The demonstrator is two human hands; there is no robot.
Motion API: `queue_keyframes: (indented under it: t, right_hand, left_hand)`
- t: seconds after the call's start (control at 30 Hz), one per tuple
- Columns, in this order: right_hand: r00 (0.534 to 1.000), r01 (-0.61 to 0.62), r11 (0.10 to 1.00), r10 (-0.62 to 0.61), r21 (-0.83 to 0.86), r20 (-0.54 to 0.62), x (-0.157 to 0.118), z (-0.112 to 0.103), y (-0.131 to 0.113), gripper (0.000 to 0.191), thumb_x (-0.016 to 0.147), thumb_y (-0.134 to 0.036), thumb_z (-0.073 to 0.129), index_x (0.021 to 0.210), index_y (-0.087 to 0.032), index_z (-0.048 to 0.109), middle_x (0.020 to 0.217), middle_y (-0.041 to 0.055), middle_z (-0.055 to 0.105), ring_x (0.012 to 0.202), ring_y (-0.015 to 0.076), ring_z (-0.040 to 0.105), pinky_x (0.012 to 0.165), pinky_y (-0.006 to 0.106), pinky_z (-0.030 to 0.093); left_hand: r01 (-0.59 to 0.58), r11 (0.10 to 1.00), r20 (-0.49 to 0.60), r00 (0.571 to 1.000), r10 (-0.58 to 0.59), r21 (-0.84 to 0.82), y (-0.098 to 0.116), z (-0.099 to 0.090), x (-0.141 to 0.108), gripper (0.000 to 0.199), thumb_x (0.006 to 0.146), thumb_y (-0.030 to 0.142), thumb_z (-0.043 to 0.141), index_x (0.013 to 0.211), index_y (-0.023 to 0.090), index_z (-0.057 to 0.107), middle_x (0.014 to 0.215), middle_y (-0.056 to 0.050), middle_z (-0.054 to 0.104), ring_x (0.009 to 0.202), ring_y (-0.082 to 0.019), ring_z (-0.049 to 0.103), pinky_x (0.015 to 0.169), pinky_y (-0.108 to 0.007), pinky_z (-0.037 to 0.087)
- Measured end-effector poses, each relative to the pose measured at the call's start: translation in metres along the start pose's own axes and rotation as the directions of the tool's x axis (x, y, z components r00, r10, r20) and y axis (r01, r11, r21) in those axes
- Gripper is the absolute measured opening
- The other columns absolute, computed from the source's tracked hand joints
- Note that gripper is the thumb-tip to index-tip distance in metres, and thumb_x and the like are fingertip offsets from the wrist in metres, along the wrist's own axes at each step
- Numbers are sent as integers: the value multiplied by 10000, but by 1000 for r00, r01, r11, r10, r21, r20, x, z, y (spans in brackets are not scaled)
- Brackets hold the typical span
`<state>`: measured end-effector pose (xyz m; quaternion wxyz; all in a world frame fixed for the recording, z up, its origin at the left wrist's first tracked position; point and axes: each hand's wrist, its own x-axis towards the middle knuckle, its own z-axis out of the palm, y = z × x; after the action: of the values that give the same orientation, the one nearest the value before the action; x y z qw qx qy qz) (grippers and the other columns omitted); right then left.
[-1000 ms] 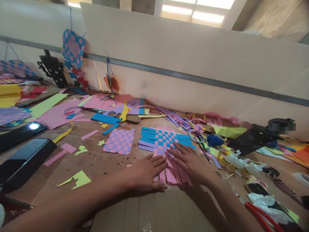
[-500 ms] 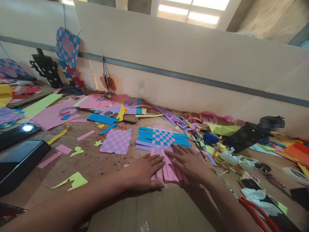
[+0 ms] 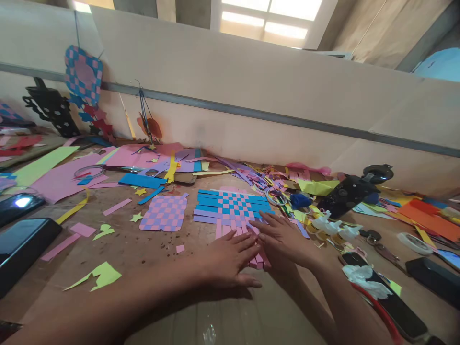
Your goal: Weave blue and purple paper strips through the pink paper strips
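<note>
A woven paper sheet (image 3: 237, 206) lies in front of me, its blue and pink strips crossing in a checkered pattern. Lilac strips (image 3: 204, 215) run along its near side, and loose pink strip ends reach toward me. Over those pink ends is my left hand (image 3: 232, 256), palm down with fingers stretched out and thumb apart. My right hand (image 3: 285, 239) is also open, its fingers spread over the right side of the strips, close to the left fingertips. Both hands hide part of the pink strips. Left of the weave lies a finished-looking pink and lilac checkered piece (image 3: 163, 212).
Black phones or cases (image 3: 27, 249) lie at left, amid paper scraps (image 3: 97, 277). Tangled strips (image 3: 273, 179), glue bottles (image 3: 332, 227) and a black tumbler (image 3: 345, 196) stand or lie rightward. Red-handled scissors (image 3: 377, 306) are by my right forearm. A pale wall (image 3: 244, 129) rises behind.
My left hand has slid right across the pink strips, closer to my right hand, and covers more of them. The camera view has turned slightly to the right.
</note>
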<state>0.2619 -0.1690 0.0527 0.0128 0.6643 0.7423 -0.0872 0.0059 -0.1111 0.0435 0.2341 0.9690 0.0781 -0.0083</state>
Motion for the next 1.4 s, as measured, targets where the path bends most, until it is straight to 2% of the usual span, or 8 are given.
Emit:
queue_keyframes:
  t: [0.2,0.37,0.5,0.67,0.77,0.93,1.1,1.4]
  right_hand:
    - [992,-59,997,65,-56,106,-1,-12,-22,521,1101,-553,331,1571,-429,519,1752,32,290,1615,320,285,1281,629,224]
    - [990,-88,993,97,-83,107,-2,-16,-29,501,1096,-517,374,1569,-439,520,1743,20,317,1605,356,300,1265,650,251]
    - [994,-75,996,79,-47,77,-1,-10,-21,495,1084,-529,402,1553,-454,538,1738,15,325,1590,367,332,1263,664,247]
    - [999,-27,1000,27,0,-32,-5,-2,11,489,1070,-536,423,1534,-466,562,1697,-33,418,1609,327,299,1300,611,224]
    - [997,-54,998,54,-10,-56,-9,-2,24,482,1068,-502,411,1516,-460,585,1680,-46,453,1614,310,290,1300,594,244]
    - [998,-63,998,63,7,16,-9,-2,20,479,1031,-484,489,1495,-472,605,1704,-16,415,1605,364,296,1269,652,264]
    - [997,-74,997,74,-16,29,-8,-4,13,526,979,-467,589,1503,-440,607,1693,38,440,1592,383,320,1261,663,260]
    - [998,-55,997,56,52,-16,-2,-3,16,544,1025,-495,488,1545,-362,577,1685,65,450,1592,349,333,1281,626,241]
  left_hand:
    - [-45,997,-14,999,44,-68,-4,10,6,915,1023,768,358,1709,182,209,1767,-137,182,1659,-267,108,1351,-532,25]
    - [-47,996,-14,999,46,-71,-9,15,6,943,1013,793,333,1721,199,145,1775,-132,141,1662,-270,83,1350,-527,10]
    - [-39,998,17,999,40,-46,-12,18,10,974,996,822,303,1723,197,132,1777,-124,113,1661,-286,71,1349,-531,6]
    - [-14,999,35,999,16,-45,-14,20,9,975,990,837,266,1725,211,126,1778,-97,77,1660,-290,64,1354,-522,16]
    - [-6,999,48,999,8,-41,-14,19,8,952,999,828,247,1724,224,126,1778,-83,68,1660,-289,57,1354,-526,15]
    - [7,1000,57,998,-6,-18,-12,17,8,945,999,830,229,1723,228,143,1780,-74,66,1660,-286,44,1355,-518,13]
    - [7,1000,65,998,-5,-29,-11,16,7,946,1000,830,232,1722,225,142,1776,-86,49,1659,-287,50,1354,-533,13]
    - [11,998,60,998,-7,-58,-11,13,7,938,998,828,266,1717,232,180,1772,-92,86,1658,-298,63,1352,-562,25]
